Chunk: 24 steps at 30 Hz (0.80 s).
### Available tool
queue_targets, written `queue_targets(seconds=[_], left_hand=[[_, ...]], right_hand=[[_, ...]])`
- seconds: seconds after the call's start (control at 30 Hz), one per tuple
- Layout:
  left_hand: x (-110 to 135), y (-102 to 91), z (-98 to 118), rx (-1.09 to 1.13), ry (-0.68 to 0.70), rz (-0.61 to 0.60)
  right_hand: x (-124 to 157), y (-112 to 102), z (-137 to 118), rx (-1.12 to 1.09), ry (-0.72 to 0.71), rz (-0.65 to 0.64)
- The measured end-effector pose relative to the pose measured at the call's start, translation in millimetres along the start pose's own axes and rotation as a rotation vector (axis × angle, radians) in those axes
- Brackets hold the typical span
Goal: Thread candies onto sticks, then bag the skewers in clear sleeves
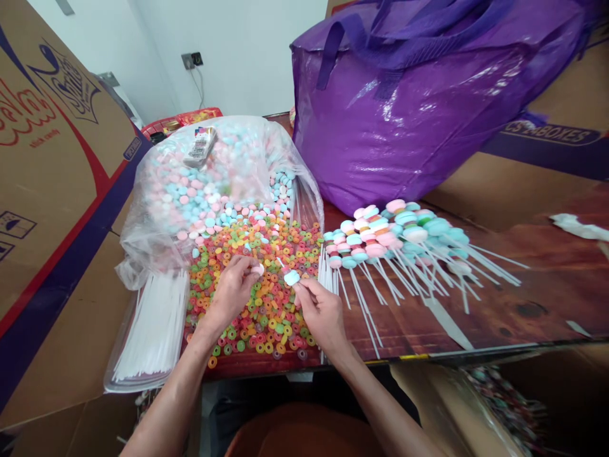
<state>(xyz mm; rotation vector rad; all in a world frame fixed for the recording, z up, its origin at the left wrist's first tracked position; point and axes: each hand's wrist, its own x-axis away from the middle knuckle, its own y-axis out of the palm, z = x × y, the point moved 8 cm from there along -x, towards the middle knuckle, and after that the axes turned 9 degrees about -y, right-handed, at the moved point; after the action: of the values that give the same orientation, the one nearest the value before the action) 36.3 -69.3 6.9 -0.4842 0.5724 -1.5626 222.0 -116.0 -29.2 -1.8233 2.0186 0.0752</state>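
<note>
My left hand [236,280] pinches a pale pink marshmallow [258,270] above the pile of candy rings. A short way to its right, my right hand [321,311] is closed on a candy stick [291,277], which carries a blue-and-white marshmallow and a reddish ring. The stick's white tip pokes out at the upper left, pointing toward the left hand. Under both hands spreads a heap of colourful gummy rings [266,320]. Behind it, pink, blue and white marshmallows [228,212] spill from a clear plastic bag [162,171].
Finished candy sticks [375,238] lie stacked on the right of the wooden table [533,285]. A tray of white sticks [155,324] stands at left. A big purple bag [409,127] rises behind, and a cardboard box [52,171] borders the left side.
</note>
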Motion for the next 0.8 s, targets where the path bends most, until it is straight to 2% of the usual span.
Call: queue_targets(seconds=[0.17,0.27,0.33,0.43,0.53,0.7,0.8], left_hand=[[-1,3.9,0,-0.098,0.027,0.001],[1,4.0,0,-0.084,0.040,0.013],[2,2.6,-5,0.044,-0.017,0.022],[2,1.3,-13,0.386,-0.142,0.020],[4,-2.7,-12,0.637,-0.190,0.072],[4,-3.4,-13,0.824,-0.252,0.159],[4,0.7,-19,0.855,-0.282,0.159]], right_hand=[[0,1,-3,0.003,-0.026,-0.013],[1,2,-4,-0.005,-0.038,-0.021],[2,2,-6,-0.006,-0.050,-0.028],[2,3,-8,-0.015,-0.084,-0.043],[3,6,-10,-0.056,-0.113,-0.084],[4,10,-16,-0.034,-0.176,-0.125],[4,11,-19,0.003,-0.200,-0.119]])
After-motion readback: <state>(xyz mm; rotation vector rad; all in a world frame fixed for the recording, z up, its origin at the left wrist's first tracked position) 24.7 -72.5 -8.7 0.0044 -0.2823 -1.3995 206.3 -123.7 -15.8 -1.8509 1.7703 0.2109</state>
